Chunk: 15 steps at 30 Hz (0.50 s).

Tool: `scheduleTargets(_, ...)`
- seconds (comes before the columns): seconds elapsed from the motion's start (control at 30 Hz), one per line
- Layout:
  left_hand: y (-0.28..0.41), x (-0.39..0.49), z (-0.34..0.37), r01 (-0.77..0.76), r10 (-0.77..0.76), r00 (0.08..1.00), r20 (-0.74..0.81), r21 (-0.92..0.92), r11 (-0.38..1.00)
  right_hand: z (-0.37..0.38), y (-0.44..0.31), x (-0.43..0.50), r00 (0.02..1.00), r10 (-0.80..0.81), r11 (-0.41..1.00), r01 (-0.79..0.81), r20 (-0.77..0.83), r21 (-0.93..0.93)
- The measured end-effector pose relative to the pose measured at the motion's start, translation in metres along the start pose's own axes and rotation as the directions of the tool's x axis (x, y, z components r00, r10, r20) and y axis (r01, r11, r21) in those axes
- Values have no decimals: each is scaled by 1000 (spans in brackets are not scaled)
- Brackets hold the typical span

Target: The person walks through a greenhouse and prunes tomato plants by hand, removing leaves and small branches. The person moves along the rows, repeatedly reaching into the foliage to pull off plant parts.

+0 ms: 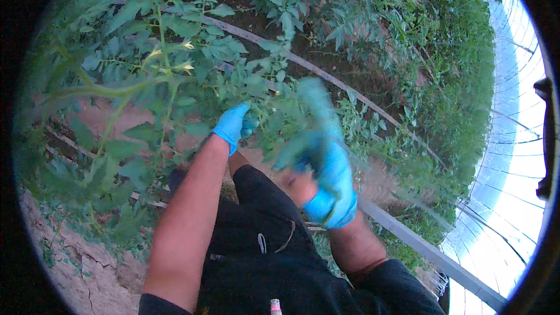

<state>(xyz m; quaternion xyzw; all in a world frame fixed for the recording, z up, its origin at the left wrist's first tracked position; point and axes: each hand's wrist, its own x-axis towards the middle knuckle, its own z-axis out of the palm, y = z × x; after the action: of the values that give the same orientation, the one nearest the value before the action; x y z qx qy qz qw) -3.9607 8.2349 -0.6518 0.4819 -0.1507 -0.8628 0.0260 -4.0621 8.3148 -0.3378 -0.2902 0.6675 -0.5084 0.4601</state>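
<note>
My left hand (236,124), in a blue glove, is curled at a leafy tomato shoot (267,118) in front of my legs; the stem inside the fingers is mostly hidden. Nearer the camera, my right hand (332,170) is raised and badly blurred by motion. Its blue glove has green stains, and bare skin shows near the thumb side. Whether something thin is held there is hidden by the blur. Close on the left stands a tall tomato plant (164,35) with yellow flowers (186,67) and a thick bent stem (105,91).
Dense rows of tomato plants (350,17) extend ahead and right. A thin pale rail or pipe (323,74) crosses diagonally. A grey beam (428,245) runs beside my right arm, near the translucent greenhouse wall (507,153). Cracked dry soil (92,271) lies at lower left.
</note>
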Motion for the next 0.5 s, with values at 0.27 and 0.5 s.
scheduleTargets(0.27,-2,-22,-6,-495,499,784,369,-114,861,-6,117,4,971,212,866,-134,111,-482)
scheduleTargets(0.5,9,-76,-8,193,210,908,361,-809,556,-24,121,29,969,246,804,-210,-9,-557)
